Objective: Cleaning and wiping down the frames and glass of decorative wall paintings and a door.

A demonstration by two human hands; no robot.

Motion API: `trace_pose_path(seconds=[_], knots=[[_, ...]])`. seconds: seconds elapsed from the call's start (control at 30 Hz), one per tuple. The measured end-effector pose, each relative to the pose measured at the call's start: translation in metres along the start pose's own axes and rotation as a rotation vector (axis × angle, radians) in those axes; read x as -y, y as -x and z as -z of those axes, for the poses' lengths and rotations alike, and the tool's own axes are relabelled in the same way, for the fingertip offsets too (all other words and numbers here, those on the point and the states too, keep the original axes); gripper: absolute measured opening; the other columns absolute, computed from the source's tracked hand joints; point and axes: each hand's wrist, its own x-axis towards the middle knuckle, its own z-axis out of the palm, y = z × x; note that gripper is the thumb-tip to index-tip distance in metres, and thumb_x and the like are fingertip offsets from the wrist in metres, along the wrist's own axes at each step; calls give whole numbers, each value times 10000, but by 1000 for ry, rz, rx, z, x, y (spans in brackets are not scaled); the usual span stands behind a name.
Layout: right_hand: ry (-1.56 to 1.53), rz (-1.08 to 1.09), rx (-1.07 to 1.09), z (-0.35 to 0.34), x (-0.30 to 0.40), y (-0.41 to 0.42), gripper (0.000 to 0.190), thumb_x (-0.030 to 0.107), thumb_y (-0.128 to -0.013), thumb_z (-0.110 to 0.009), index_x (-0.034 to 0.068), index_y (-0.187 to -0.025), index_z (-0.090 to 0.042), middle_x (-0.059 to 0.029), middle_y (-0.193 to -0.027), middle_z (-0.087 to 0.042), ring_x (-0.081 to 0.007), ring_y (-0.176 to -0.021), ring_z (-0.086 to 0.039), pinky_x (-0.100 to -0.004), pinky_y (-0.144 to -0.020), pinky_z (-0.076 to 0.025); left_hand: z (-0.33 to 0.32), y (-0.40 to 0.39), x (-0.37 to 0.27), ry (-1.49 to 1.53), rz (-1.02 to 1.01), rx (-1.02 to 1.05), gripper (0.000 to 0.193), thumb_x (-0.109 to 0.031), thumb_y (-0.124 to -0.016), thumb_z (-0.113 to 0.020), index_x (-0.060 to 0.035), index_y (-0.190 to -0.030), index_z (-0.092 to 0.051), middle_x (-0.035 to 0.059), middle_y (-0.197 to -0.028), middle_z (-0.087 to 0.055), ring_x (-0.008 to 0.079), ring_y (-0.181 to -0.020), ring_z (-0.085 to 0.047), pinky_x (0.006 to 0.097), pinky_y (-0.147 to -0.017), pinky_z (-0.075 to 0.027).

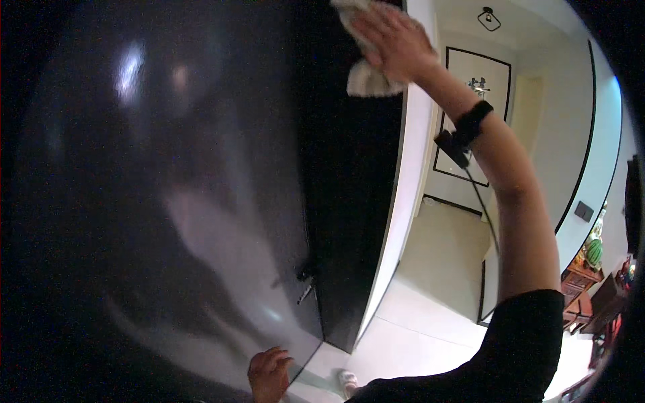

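High in the view, my right hand [395, 45] presses a pale cloth [373, 80] against the black door frame [352, 176], close to its outer edge. Parts of the cloth stick out above and below the fingers. My left hand [270, 370] hangs low in front of a dark glossy door [201, 151], its fingers loosely bent with nothing seen in them. Between the two hands, a door handle [306, 289] sits near the door's edge. The door's surface shows blurred reflections.
Right of the frame, a passage with a pale tiled floor [428, 327] leads to a framed wall panel [468, 131]. A wall switch [584, 211] and wooden furniture [579, 287] are at the far right. My shoe [347, 381] stands on the floor below. A cable [481, 196] runs from my right wrist strap.
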Motion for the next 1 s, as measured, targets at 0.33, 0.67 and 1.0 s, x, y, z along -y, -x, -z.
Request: trace_pose_path(seconds=[0.33, 0.67, 1.0], knots=[[-105, -353, 292, 43, 168, 97, 693, 330, -812, -553, 95, -1443, -387, -136, -1504, -334, -334, -1430, -222, -468, -1182, -118, -24, -28, 29, 108, 25, 108, 226, -59, -734, -608, -112, -944, -674, 74, -1078, -638, 305, -1043, -586, 442, -914, -462], [118, -278, 173, -9, 12, -45, 643, 409, -843, -525, 134, -1414, -413, -112, -1483, -364, -291, -1420, -244, -456, -1175, -142, -54, -60, 56, 126, -159, 62, 179, -35, -791, -564, -105, -889, -698, 50, -1020, -673, 263, -905, -632, 405, -793, -514], [271, -201, 102, -19, -112, -193, 730, 484, -920, -413, -9, -1448, -311, -194, -1508, -316, -301, -1416, -257, -439, -1163, -151, -81, -103, 149, 198, 167, 165, 308, -59, -849, -608, -172, -1135, -634, -15, -1079, -664, 208, -869, -629, 374, -776, -507]])
